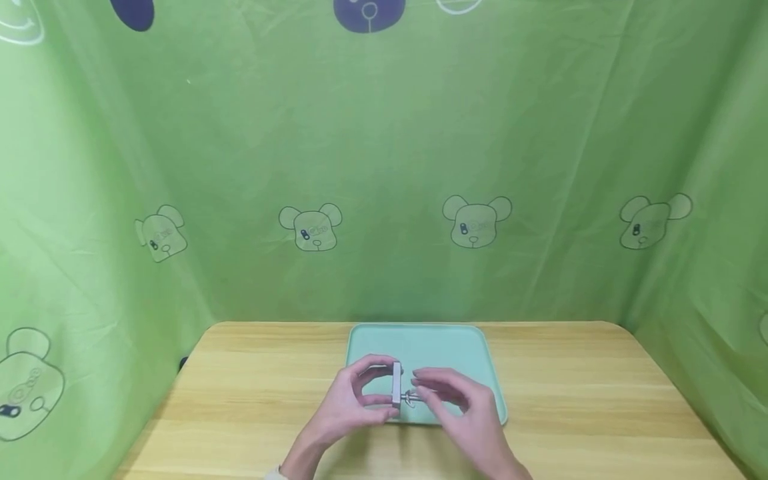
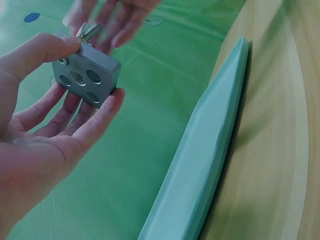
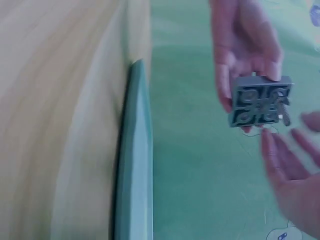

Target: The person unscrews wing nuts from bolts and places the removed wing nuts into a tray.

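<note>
My left hand [image 1: 354, 399] grips a square grey metal block [image 1: 397, 383] by its edges, thumb on one side and fingers on the other. In the left wrist view the block [image 2: 86, 72] shows several round holes, one of them threaded. The right wrist view shows its other face [image 3: 260, 104], with raised rings and ribs. A threaded wing bolt [image 2: 90, 32] sticks out near one corner of the block, beside the left thumb. My right hand [image 1: 465, 410] hovers close to the bolt, its fingers loosely bent and spread; both wrist views show a gap between them.
A light green tray [image 1: 423, 340] lies on the wooden table [image 1: 270, 373], beneath and behind the hands. Green cloth [image 1: 390, 167] printed with bear heads hangs behind the table and along both sides.
</note>
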A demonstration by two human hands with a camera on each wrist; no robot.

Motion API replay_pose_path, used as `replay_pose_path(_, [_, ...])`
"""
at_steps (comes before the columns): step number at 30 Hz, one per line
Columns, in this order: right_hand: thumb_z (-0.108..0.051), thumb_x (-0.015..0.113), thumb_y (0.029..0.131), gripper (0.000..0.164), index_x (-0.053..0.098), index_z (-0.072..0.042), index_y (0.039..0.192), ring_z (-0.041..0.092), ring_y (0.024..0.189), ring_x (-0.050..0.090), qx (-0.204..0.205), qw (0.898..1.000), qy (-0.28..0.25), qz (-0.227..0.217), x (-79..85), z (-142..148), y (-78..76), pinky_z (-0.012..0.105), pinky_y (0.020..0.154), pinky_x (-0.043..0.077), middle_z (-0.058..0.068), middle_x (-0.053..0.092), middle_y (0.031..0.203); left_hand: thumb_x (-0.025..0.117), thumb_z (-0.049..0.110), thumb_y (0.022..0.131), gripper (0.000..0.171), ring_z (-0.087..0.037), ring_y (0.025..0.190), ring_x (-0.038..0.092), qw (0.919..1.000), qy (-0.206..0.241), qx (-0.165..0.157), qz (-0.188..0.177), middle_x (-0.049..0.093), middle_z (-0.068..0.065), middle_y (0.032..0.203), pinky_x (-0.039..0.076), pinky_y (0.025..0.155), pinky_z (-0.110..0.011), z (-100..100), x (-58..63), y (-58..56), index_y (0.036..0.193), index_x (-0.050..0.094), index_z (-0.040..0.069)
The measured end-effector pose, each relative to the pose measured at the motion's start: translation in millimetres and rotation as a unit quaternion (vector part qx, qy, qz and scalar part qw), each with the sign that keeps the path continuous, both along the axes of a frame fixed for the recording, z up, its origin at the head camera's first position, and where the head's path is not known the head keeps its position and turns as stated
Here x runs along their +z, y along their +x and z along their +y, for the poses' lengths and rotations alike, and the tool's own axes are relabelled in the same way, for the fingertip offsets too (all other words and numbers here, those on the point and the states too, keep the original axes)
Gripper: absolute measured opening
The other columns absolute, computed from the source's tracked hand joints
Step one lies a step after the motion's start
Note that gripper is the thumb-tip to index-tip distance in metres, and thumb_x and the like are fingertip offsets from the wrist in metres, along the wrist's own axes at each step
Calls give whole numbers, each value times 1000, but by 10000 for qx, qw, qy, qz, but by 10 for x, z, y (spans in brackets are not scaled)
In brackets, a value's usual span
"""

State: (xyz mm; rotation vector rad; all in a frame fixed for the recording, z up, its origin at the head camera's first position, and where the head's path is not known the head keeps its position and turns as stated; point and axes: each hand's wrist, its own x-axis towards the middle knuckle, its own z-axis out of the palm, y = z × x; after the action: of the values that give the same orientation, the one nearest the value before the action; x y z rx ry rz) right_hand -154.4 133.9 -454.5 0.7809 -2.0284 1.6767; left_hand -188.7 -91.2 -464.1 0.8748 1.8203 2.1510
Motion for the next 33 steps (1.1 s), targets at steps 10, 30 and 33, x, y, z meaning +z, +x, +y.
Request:
replay_pose_path(10, [-20, 73, 96, 39, 66, 10, 121, 30, 94, 74, 955, 9207, -614, -3733, 60, 98, -23, 42, 82, 66, 20, 75, 106, 77, -9, 75, 66, -45, 135, 48, 9994, -146, 50, 307, 52, -22, 140, 59, 99, -48, 36, -17, 18, 136, 55, 1])
replay_pose_path(30, [-13, 78, 91, 25, 74, 6, 106, 25, 89, 76, 664, 9624, -111, -2632, 86, 58, 51, 40, 75, 67, 17, 76, 101, 81, -9, 74, 66, -38, 132, 53, 9991, -386, 134, 85, 55, -19, 140, 61, 95, -48, 62, -6, 37, 135, 58, 4])
replay_pose_path(33, [-14, 80, 89, 16, 78, -5, 102, 18, 89, 76, 364, 9803, 67, -1938, 69, 34, 75, 35, 76, 67, 7, 77, 100, 82, -8, 75, 66, -37, 133, 53, 9993, -336, 141, 7, 56, -17, 140, 61, 95, -49, 56, -3, 31, 135, 58, 4])
